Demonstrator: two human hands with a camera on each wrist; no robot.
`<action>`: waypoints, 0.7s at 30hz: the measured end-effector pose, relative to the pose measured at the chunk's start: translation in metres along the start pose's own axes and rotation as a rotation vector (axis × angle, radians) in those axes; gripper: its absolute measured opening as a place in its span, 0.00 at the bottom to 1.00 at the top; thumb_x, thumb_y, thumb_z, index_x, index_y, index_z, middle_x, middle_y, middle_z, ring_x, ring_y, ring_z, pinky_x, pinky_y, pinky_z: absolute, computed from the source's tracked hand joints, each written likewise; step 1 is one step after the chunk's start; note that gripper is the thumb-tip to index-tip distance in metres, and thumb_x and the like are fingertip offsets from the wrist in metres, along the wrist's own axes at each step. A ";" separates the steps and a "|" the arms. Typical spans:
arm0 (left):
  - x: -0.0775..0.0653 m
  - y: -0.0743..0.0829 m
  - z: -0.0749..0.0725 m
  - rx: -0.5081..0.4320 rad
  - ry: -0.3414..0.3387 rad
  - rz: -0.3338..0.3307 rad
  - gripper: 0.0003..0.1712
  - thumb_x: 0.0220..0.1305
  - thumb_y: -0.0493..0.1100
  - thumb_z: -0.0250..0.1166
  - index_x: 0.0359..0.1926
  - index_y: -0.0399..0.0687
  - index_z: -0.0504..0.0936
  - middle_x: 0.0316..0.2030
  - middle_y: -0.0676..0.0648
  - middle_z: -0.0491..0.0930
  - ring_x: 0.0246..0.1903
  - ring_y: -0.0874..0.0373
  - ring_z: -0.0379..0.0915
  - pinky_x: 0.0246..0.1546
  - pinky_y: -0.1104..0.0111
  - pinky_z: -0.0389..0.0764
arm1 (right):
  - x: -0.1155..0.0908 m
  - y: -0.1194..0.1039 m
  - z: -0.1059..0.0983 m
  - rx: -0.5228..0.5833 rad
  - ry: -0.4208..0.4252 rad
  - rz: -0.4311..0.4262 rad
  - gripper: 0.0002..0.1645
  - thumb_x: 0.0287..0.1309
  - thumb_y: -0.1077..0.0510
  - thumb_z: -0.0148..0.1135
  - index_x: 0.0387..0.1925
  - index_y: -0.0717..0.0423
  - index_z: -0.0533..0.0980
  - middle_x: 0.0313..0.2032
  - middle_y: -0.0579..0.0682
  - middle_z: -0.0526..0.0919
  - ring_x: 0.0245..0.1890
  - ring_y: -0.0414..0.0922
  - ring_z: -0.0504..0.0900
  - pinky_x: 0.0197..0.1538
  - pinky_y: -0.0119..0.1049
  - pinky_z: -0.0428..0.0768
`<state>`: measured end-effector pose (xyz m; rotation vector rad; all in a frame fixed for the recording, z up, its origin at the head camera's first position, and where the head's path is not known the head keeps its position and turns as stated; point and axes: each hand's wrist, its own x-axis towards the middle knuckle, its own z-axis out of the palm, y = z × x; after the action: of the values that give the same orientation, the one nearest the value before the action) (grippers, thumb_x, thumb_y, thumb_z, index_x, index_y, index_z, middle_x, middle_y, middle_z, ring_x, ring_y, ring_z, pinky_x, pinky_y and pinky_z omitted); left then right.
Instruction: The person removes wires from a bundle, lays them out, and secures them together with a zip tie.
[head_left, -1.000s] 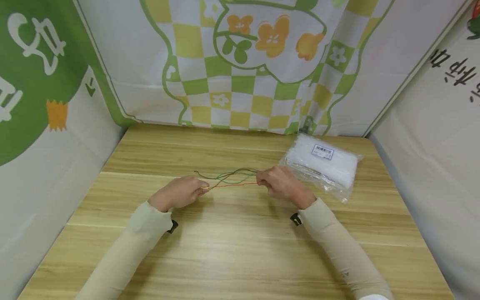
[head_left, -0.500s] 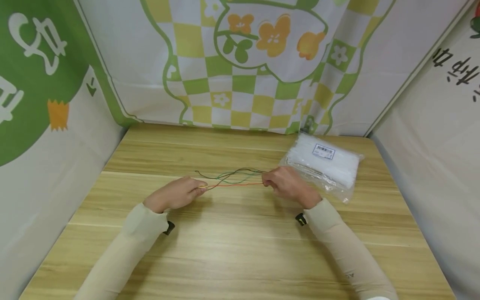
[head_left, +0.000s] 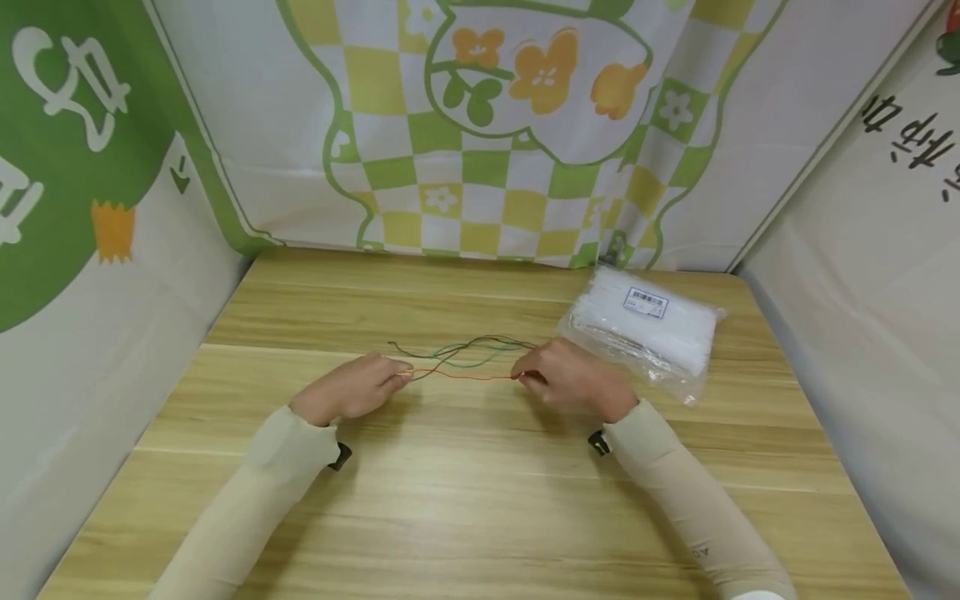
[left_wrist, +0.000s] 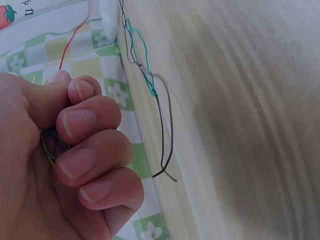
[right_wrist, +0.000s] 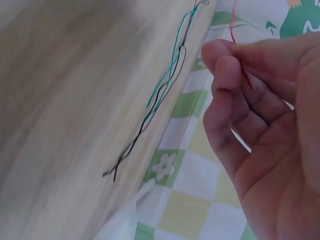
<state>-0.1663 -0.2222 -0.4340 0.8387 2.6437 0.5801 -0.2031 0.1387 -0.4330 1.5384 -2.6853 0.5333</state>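
Observation:
A red wire runs slightly slack between the two hands. My left hand pinches one end of it between thumb and index finger. Its other fingers curl over a small coil of yellowish wire, mostly hidden in the palm. The right hand pinches the red wire's other end between thumb and fingertip; in the right wrist view a short red tip sticks out past the pinch. Just behind the hands, green wire and dark wires lie loosely crossed on the table.
A clear plastic bag of white strips, with a barcode label, lies at the back right, close behind the right hand. The wooden table ends at a patterned cloth at the back, with printed panels on both sides.
The right hand first drew a little to the right, straightening the red wire, then came back left. The red wire now sags and curves. The left hand shifted slightly left; loose wires stayed put.

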 end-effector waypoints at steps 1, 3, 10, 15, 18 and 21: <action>0.000 0.000 0.001 0.004 -0.003 -0.010 0.21 0.87 0.45 0.46 0.56 0.41 0.84 0.41 0.45 0.86 0.47 0.50 0.84 0.67 0.44 0.75 | 0.001 -0.001 0.001 0.005 -0.006 -0.005 0.10 0.72 0.62 0.63 0.38 0.54 0.88 0.34 0.44 0.91 0.30 0.33 0.80 0.39 0.32 0.82; 0.000 0.000 0.002 0.011 -0.016 -0.015 0.22 0.87 0.46 0.45 0.55 0.40 0.83 0.46 0.42 0.87 0.58 0.42 0.82 0.73 0.38 0.66 | 0.003 -0.002 0.004 -0.003 -0.016 -0.015 0.10 0.73 0.62 0.64 0.34 0.53 0.86 0.29 0.41 0.86 0.27 0.32 0.76 0.36 0.30 0.79; -0.002 -0.008 0.003 -0.099 -0.023 -0.010 0.24 0.87 0.49 0.44 0.47 0.38 0.83 0.38 0.46 0.84 0.39 0.53 0.80 0.59 0.52 0.78 | 0.003 -0.004 0.006 -0.127 0.038 0.011 0.18 0.62 0.73 0.63 0.21 0.52 0.72 0.19 0.38 0.62 0.22 0.35 0.59 0.27 0.28 0.58; -0.005 -0.014 0.003 -0.227 -0.040 0.024 0.25 0.87 0.51 0.44 0.31 0.43 0.72 0.24 0.56 0.61 0.25 0.65 0.54 0.35 0.68 0.67 | 0.003 -0.004 0.000 -0.158 0.096 -0.002 0.16 0.54 0.75 0.59 0.21 0.52 0.73 0.18 0.39 0.65 0.21 0.35 0.59 0.26 0.28 0.59; -0.008 -0.015 0.003 -0.252 -0.044 0.027 0.25 0.87 0.51 0.44 0.32 0.42 0.72 0.25 0.56 0.61 0.25 0.66 0.54 0.34 0.69 0.66 | 0.002 -0.003 -0.004 -0.174 0.117 -0.006 0.18 0.57 0.74 0.60 0.21 0.50 0.71 0.18 0.39 0.65 0.20 0.35 0.58 0.25 0.28 0.57; -0.010 -0.013 0.002 -0.245 -0.045 0.032 0.24 0.87 0.50 0.46 0.32 0.42 0.73 0.24 0.56 0.61 0.25 0.66 0.54 0.33 0.70 0.65 | 0.002 0.000 -0.006 -0.174 0.128 -0.006 0.20 0.60 0.73 0.60 0.20 0.49 0.70 0.18 0.39 0.64 0.20 0.35 0.58 0.26 0.29 0.58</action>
<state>-0.1638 -0.2379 -0.4401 0.8097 2.4580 0.8625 -0.2051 0.1390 -0.4266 1.4168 -2.5552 0.3728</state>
